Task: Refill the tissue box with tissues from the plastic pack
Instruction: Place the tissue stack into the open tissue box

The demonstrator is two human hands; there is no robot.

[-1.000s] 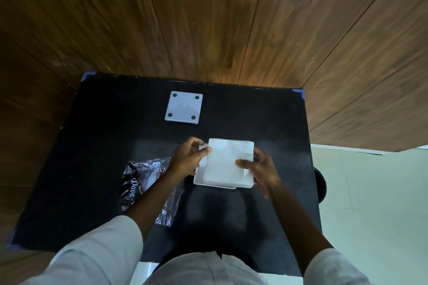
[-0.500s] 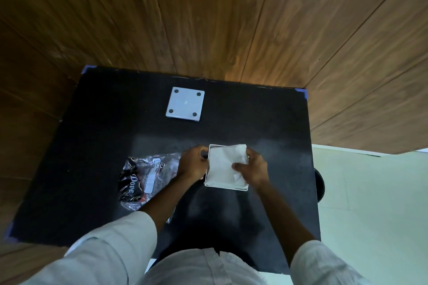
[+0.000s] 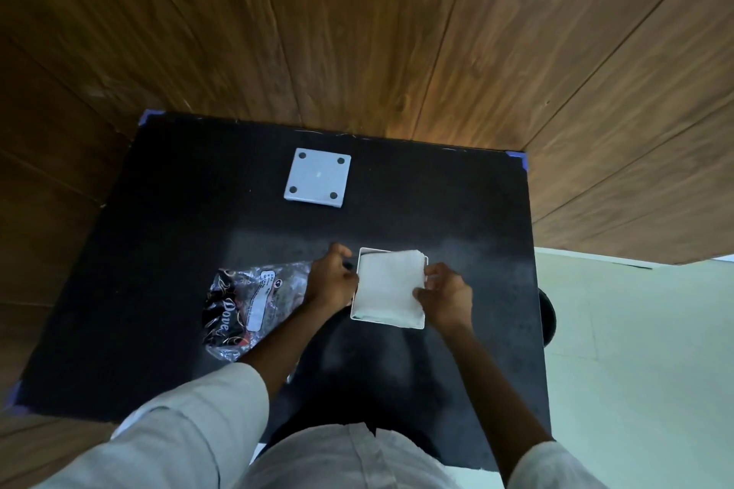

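- A white square tissue box (image 3: 388, 324) sat on the black table (image 3: 456, 210), just right of the middle of the frame, its open side up
- A stack of white tissues (image 3: 387, 286) filled the opening, lying almost level with the rim and slightly askew toward the upper right corner
- The left hand (image 3: 331, 282) pressed against the box's left wall, its fingers curled together against that side; whether they gripped the rim could not be told
- The right hand (image 3: 447, 296) was at the box's right edge, fingers bent and pinched on the edge of the tissues beside the rim
- The crumpled clear plastic pack (image 3: 242, 310), printed in black with white lettering, lay flat on the table at centre left, touching the left wrist and partly under the forearm
- A white square lid (image 3: 317, 179) with four dark round pads at its corners lay well apart, in the upper middle of the table
- Wooden wall panels (image 3: 357, 32) filled the upper part of the frame, and pale floor (image 3: 635, 349) showed at lower right
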